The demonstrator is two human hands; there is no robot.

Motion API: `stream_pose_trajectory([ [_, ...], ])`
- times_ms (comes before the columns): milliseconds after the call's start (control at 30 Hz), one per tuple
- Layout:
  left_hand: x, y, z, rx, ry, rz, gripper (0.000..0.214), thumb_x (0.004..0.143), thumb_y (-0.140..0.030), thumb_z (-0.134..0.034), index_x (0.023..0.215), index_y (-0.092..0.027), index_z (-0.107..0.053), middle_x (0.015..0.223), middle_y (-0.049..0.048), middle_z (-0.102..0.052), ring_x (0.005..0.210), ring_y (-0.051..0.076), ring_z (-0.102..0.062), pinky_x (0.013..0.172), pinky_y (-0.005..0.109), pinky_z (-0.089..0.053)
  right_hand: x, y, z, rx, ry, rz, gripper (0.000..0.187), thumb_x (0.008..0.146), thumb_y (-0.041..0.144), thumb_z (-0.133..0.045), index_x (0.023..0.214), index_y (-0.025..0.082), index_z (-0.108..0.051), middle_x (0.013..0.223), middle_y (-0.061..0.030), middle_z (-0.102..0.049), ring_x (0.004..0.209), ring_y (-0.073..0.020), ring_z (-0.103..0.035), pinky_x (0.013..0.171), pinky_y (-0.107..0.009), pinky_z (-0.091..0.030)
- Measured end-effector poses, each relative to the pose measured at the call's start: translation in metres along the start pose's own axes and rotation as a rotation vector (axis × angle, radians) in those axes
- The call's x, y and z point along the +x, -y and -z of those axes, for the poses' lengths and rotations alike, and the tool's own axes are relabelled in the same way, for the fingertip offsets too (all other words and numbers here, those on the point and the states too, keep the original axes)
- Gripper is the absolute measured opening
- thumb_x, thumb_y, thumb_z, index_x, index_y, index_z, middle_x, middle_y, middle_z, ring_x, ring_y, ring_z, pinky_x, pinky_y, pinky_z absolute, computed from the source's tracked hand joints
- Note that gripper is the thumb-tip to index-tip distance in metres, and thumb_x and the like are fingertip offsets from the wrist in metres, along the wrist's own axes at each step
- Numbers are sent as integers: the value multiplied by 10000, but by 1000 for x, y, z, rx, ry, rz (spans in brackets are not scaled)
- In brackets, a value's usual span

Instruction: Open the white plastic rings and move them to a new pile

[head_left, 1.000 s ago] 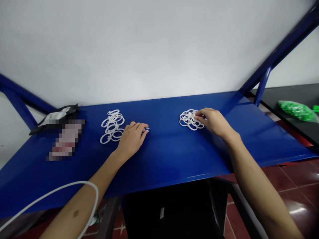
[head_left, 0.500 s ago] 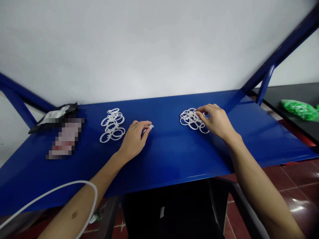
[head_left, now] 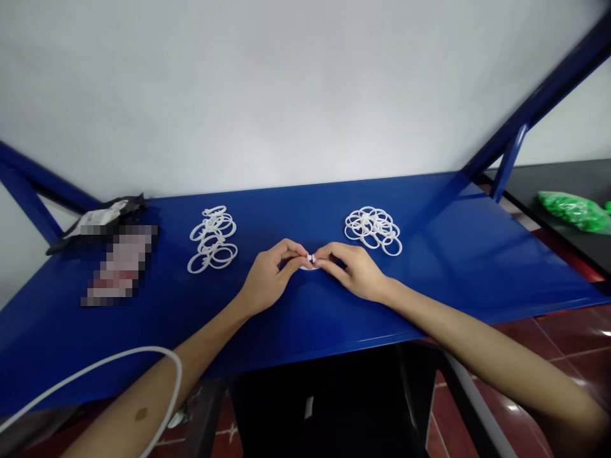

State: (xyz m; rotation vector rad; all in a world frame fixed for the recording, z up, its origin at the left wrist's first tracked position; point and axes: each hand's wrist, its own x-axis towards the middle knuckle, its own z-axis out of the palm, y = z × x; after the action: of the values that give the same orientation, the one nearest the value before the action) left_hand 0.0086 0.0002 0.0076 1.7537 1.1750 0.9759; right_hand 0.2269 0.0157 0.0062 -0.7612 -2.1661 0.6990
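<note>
Over the middle of the blue table, the fingers of my left hand and my right hand meet tip to tip. Between them they pinch a small white plastic ring; its clasp-like part shows in the gap, while the fingers cover most of the rest. To the left of my left hand lies a loose pile of white plastic rings, several with small tabs. A second pile of similar rings lies beyond my right hand, overlapping one another.
A black plastic bag and a blurred-out flat packet lie at the table's left end. Blue frame bars rise at both sides. A bag of green pieces rests on a dark surface to the right. A white cable crosses my left forearm.
My right hand has left the right-hand pile and moved left to meet my left hand. My left hand has shifted slightly right with the ring, and both hands now pinch it.
</note>
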Motion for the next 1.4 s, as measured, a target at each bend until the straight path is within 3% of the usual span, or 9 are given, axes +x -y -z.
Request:
stream_pose_trajectory([
  [233,-9,1,-9,350,-142,-334,132,957,-130,-572,865,-195,-639,811,-11,-682,751,120,-655,732,232,-519,-5,3,-4,-93,9,112,166,1051,250,-495,1006,173,-635,934,-63,-718,826,-162,-632,749,-295,-520],
  [467,-11,10,-13,508,-173,-645,152,988,-89,-516,895,-183,-591,776,0,-658,756,132,-614,708,229,-536,-8,4,-5,-399,71,260,299,1084,265,-402,908,155,-617,789,-57,-664,706,-165,-513,646,-288,-451],
  [600,-10,11,-12,546,-167,-729,150,994,-96,-510,912,-187,-597,770,5,-672,746,146,-600,711,256,-540,-7,6,-5,-462,80,297,333,1089,256,-384,882,153,-623,763,-51,-652,678,-161,-492,624,-289,-431],
  [767,2,8,8,678,-106,-591,115,1004,-248,-551,1029,-195,-650,941,50,-735,890,202,-649,850,358,-540,3,-3,10,-421,29,196,268,1071,306,-443,1010,170,-665,907,-77,-709,816,-189,-591,738,-319,-492],
  [933,9,16,57,1113,-227,-133,344,976,-367,-517,1174,-130,-669,1133,182,-677,1103,365,-589,968,525,-469,3,-41,62,-636,-273,-110,289,1034,335,-492,982,165,-720,909,-117,-707,852,-245,-599,778,-385,-483],
  [1067,4,25,86,1267,-121,127,417,940,-428,-488,1154,-128,-682,1137,207,-673,1142,420,-550,952,569,-445,-8,-73,98,-777,-315,-312,311,1003,355,-523,967,170,-771,872,-113,-716,798,-242,-574,795,-399,-459],
  [1200,4,34,91,1237,-39,127,381,943,-369,-435,1146,-159,-681,1035,161,-727,1080,383,-593,939,556,-442,-12,-86,104,-827,-229,-382,338,997,363,-502,975,192,-794,884,-112,-716,818,-242,-571,811,-404,-451],
  [1400,7,51,89,1166,-164,-115,263,877,-261,-496,1015,-205,-713,814,114,-724,886,341,-637,839,513,-473,-11,-82,101,-823,-293,-347,373,1008,371,-466,978,169,-779,913,-138,-724,817,-252,-560,814,-442,-464],
])
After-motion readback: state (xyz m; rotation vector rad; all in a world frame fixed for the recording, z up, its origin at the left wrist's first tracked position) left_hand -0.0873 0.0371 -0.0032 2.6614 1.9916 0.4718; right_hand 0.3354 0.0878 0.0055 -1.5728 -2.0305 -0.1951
